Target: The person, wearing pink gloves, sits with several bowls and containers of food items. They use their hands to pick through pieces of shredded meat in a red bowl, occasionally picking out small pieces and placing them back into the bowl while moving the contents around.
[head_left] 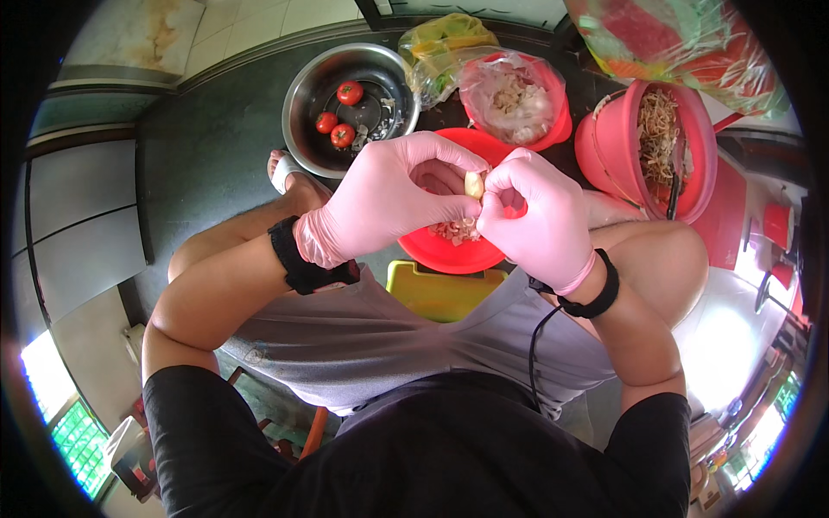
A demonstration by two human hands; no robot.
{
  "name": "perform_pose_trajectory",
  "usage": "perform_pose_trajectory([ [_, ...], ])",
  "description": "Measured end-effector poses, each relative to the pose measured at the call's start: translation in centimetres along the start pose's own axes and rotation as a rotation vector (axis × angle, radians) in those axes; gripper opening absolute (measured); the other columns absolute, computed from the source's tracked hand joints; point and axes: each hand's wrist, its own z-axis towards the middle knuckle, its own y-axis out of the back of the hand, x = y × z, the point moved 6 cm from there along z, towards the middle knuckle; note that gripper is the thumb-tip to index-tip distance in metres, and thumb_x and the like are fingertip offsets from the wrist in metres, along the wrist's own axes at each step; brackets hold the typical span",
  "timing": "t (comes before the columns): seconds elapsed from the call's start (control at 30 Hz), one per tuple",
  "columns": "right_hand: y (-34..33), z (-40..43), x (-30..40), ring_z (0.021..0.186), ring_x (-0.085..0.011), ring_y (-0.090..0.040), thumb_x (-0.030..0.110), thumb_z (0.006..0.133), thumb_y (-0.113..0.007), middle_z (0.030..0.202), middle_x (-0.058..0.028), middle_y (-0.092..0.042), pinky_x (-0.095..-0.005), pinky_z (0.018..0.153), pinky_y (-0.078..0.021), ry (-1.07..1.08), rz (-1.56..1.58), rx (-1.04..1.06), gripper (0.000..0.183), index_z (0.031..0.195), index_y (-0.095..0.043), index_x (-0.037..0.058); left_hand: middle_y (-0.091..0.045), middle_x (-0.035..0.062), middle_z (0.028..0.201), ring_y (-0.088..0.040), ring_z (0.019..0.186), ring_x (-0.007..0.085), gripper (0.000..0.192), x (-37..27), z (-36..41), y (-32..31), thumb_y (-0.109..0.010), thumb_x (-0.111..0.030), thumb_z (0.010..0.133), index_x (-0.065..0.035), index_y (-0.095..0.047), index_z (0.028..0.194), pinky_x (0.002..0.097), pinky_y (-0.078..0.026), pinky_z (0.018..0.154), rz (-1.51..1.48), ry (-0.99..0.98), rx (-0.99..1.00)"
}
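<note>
A pale garlic clove is pinched between the thumb and fingers of my left hand, which wears a pink glove. From the other side my right hand, gloved alike, pinches at the clove's edge. Whether a strip of skin is caught in those fingertips is too small to tell. Both hands are above a red plastic basin that stands between my legs. Loose garlic pieces or skins lie in it, partly hidden by my hands.
Beyond sits a steel basin with three tomatoes and skin scraps. Beside it are a yellow plastic bag and a pink bag-lined tub. A pink bucket holds dry scraps at right. A yellow-green board is nearest me.
</note>
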Motion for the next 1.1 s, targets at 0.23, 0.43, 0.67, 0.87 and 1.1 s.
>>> perform_pose_trajectory([
  [0.23, 0.4, 0.1, -0.4, 0.063, -0.0158, -0.059, -0.005, 0.076, -0.073, 0.077, -0.0059, -0.058, -0.0297, 0.059, -0.0480, 0.005, 0.009, 0.001, 0.017, 0.086, -0.062, 0.0044, -0.072, 0.0109, 0.116, -0.070, 0.101, 0.0133, 0.038, 0.0, 0.1, -0.1, -0.080, 0.006, 0.086, 0.0054, -0.066, 0.121, 0.0289, -0.058, 0.092, -0.072, 0.053, 0.013],
  [0.43, 0.5, 0.1, 0.2, 0.066, -0.0190, -0.061, -0.003, 0.077, -0.074, 0.080, -0.0067, -0.061, -0.0320, 0.060, -0.0495, 0.045, -0.020, -0.002, 0.018, 0.089, -0.063, 0.0053, -0.072, 0.0112, 0.117, -0.070, 0.100, 0.0132, 0.038, 0.5, 0.3, 0.3, -0.080, 0.005, 0.086, 0.0056, -0.066, 0.121, 0.0297, -0.058, 0.093, -0.189, 0.071, 0.050],
  [0.67, 0.2, -0.2, 0.2, 0.067, -0.0228, -0.061, -0.001, 0.076, -0.075, 0.080, -0.0066, -0.060, -0.0347, 0.062, -0.0509, 0.086, -0.077, -0.026, 0.019, 0.088, -0.062, 0.0066, -0.072, 0.0097, 0.115, -0.070, 0.099, 0.0129, 0.037, 0.4, 0.2, 0.3, -0.082, 0.005, 0.084, 0.0038, -0.069, 0.118, 0.0286, -0.059, 0.092, -0.138, 0.054, 0.021],
  [0.87, 0.2, -0.1, 0.6, 0.067, -0.0215, -0.061, -0.004, 0.075, -0.073, 0.077, -0.0066, -0.060, -0.0330, 0.061, -0.0510, 0.116, -0.082, -0.048, 0.017, 0.084, -0.063, 0.0056, -0.072, 0.0078, 0.112, -0.071, 0.100, 0.0135, 0.035, 0.0, 0.0, 0.1, -0.082, 0.005, 0.083, 0.0023, -0.072, 0.116, 0.0285, -0.059, 0.092, -0.114, 0.043, -0.008],
  [1.1, 0.3, 0.1, 0.6, 0.067, -0.0183, -0.063, -0.006, 0.074, -0.072, 0.079, -0.0078, -0.063, -0.0299, 0.061, -0.0522, 0.017, 0.016, -0.007, 0.016, 0.083, -0.064, 0.0041, -0.072, 0.0092, 0.115, -0.070, 0.101, 0.0139, 0.037, 0.2, -0.1, 0.0, -0.082, 0.004, 0.083, 0.0032, -0.071, 0.119, 0.0287, -0.059, 0.092, -0.116, 0.087, 0.020],
])
